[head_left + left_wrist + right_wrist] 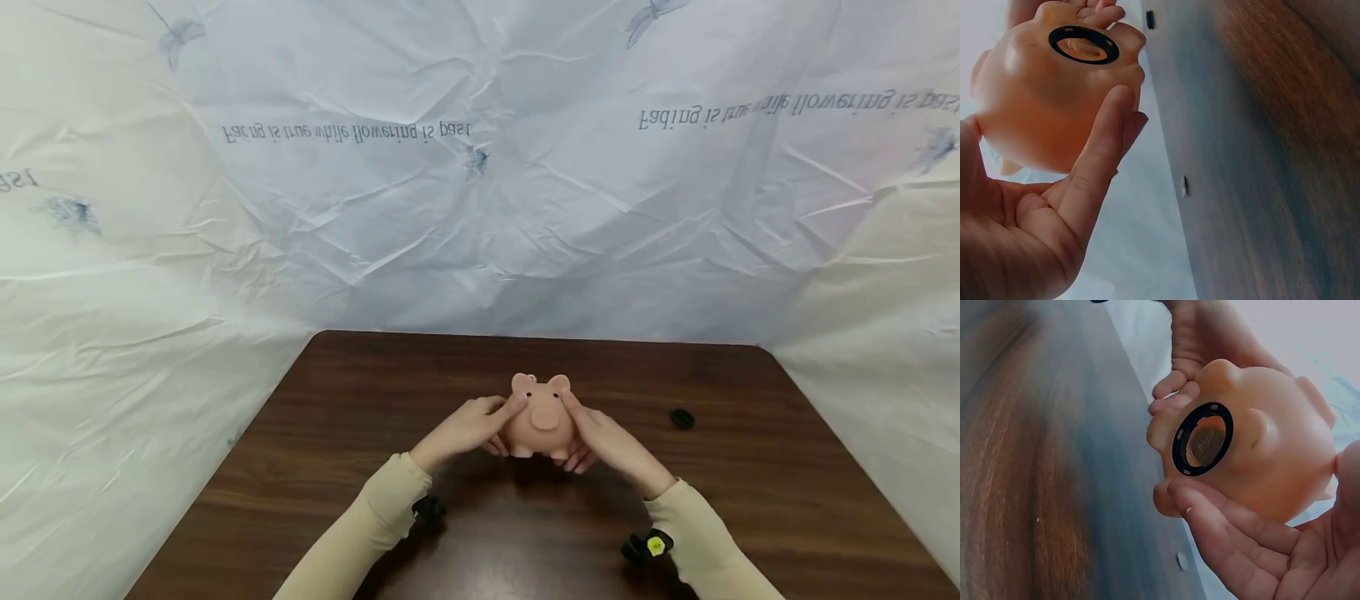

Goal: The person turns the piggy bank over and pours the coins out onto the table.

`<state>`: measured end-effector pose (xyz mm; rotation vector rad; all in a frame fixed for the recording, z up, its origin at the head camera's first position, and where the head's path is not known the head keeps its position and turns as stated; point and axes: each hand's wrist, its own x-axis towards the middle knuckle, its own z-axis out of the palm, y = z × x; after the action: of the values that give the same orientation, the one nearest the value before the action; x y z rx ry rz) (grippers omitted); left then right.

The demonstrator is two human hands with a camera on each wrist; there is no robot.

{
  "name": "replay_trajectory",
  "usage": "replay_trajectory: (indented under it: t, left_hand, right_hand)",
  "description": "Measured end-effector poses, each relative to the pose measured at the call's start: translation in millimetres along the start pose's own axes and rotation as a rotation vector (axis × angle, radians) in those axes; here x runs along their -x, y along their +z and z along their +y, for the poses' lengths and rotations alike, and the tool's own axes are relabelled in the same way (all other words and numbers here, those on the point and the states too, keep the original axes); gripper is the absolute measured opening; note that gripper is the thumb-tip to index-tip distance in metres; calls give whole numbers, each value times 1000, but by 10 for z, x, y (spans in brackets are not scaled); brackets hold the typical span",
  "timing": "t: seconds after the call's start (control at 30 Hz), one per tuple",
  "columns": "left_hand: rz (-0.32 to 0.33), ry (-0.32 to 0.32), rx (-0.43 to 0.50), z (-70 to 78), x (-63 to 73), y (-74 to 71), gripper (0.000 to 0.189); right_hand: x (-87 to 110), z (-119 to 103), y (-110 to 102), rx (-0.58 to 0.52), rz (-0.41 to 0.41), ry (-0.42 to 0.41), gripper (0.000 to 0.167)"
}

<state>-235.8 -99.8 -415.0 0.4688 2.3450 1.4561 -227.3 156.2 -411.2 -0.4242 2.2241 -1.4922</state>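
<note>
A pink piggy bank (545,429) is held up over the table, its snout toward the head camera. My left hand (467,427) grips it from the left, thumb on the face beside the eye and fingers lower down. On the other side my right hand (609,440) grips it the same way, fingertips under the belly near a foot. Both wrist views show the underside, where a black-rimmed round hole (1052,39) lies uncovered between the feet. Through it a coin (1207,445) shows inside the piggy bank. A round black cap (682,418) lies on the table to the right.
The dark wooden table (375,392) has rounded far corners. Beyond its far edge hangs a creased white sheet (525,208) with printed lettering, also along both sides. A small silvery piece (1182,560) lies near the table's far edge. Black wrist devices (636,550) sit under both sleeves.
</note>
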Motion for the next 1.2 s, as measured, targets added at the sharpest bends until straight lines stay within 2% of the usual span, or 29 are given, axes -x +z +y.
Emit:
replay_trajectory:
  t: [0.13, 0.23, 0.33, 0.43, 0.53, 0.67, 0.77, 0.87, 1.0, 1.2]
  left_hand:
    - [-8, -7, -19, 0, -26, -1, 71]
    - [-29, 9, -26, -13, -24, -19, 71]
    - [-33, 41, -21, -36, -17, -59, 73]
    - [-23, 96, 1, -58, -20, -108, 76]
    - [-21, 180, 50, -67, -25, -149, 78]
    - [-40, 323, 103, -69, -27, -175, 93]
    - [-36, 436, 67, -63, -29, -170, 101]
    - [-14, 516, -2, -48, -34, -150, 100]
    - [3, 519, -45, -45, -32, -118, 100]
    - [7, 487, -59, -65, -13, -86, 99]
  right_hand:
    - [-9, 2, -12, 4, 0, -8, 81]
    - [-12, 4, -29, 7, -8, -21, 75]
    - [-9, 1, -58, 9, -4, -31, 65]
    - [-15, -8, -98, 26, 9, -53, 67]
    - [-14, -13, -146, 10, -5, -101, 72]
    - [-11, 13, -186, -29, -42, -227, 91]
    - [-27, 47, -186, 22, -32, -353, 105]
    - [-49, 80, -177, 73, -4, -461, 108]
    - [-50, 96, -168, 67, 16, -513, 107]
    - [-19, 88, -148, 56, 16, -488, 108]
